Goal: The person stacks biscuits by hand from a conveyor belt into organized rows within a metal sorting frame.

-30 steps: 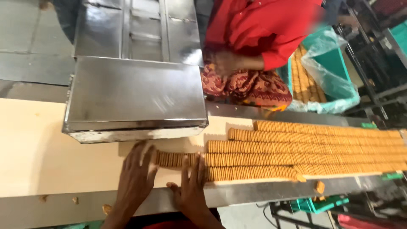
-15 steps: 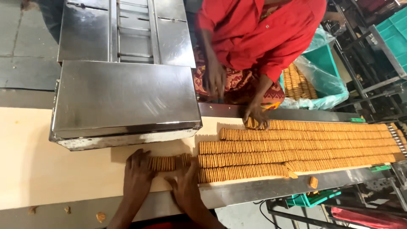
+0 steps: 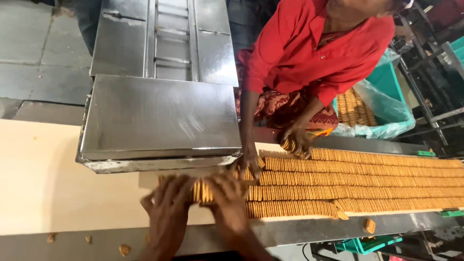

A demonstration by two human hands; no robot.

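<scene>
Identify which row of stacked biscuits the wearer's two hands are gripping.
The third row from the machine: both hands, left and right, clasp its left end.

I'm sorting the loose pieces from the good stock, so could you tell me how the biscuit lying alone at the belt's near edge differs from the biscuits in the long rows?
The lone biscuit lies by itself on the metal edge; the rows of biscuits stand on edge, tightly packed, on the pale belt. The lone one is untouched; the left hand and right hand press on the rows' end. Both are golden-brown.

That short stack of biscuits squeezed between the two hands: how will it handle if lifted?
The biscuit stack is loose pieces on edge, so it probably sags or spills unless the left hand and right hand press inward. Likely brittle: broken crumbs lie nearby. Probably light.
</scene>
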